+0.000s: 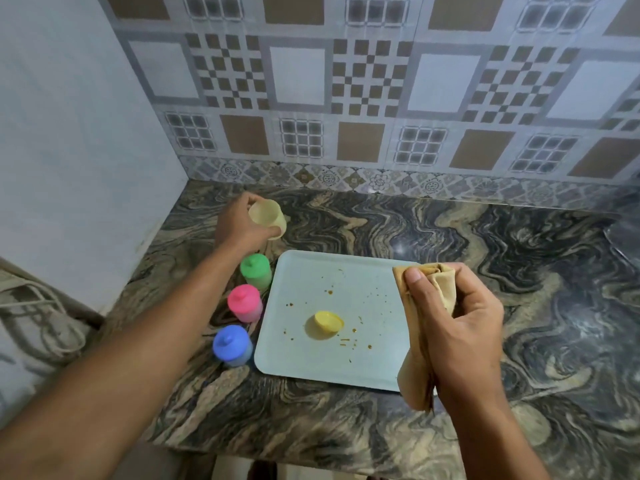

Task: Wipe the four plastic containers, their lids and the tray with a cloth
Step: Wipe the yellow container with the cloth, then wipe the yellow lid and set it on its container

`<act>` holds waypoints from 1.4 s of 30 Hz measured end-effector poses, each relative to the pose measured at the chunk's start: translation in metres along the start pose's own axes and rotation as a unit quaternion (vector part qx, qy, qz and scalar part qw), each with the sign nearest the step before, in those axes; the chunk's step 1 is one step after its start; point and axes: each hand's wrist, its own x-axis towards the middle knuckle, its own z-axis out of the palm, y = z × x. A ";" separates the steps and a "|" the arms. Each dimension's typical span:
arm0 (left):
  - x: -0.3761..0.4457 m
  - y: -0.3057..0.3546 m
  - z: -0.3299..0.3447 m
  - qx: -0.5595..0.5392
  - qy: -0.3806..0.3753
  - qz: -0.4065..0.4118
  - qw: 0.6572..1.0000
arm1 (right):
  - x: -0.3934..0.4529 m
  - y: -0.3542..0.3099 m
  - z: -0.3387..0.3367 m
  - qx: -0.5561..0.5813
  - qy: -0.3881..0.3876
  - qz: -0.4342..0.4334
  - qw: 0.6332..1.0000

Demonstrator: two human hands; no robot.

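Note:
My left hand (239, 225) holds an open, lidless translucent yellowish container (267, 219) above the counter, behind the tray's far left corner. My right hand (460, 323) grips a bunched tan cloth (420, 341) over the tray's right edge. The pale blue tray (367, 362) lies flat on the counter, speckled with brown crumbs and spots. A yellow lid (328, 321) rests on the tray near its middle. Three lidded containers stand in a line just left of the tray: green (255, 271), pink (244, 303) and blue (232, 345).
The marbled stone counter (519, 278) meets a patterned tiled wall (346, 98) behind and a plain wall (69, 133) on the left. The counter's front edge runs below the tray. A dark shiny object (623, 237) shows at the far right edge.

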 end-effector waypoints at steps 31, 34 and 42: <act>-0.033 -0.001 0.048 0.127 -0.204 0.276 0.931 | 0.014 0.020 -0.023 -0.056 0.062 0.015 0.996; -0.085 0.004 0.058 0.210 -0.258 0.339 0.880 | 0.012 0.024 -0.026 -0.058 0.059 0.012 0.996; -0.129 -0.014 0.088 0.333 -0.273 0.331 0.840 | -0.001 0.028 -0.035 -0.032 0.063 0.018 0.997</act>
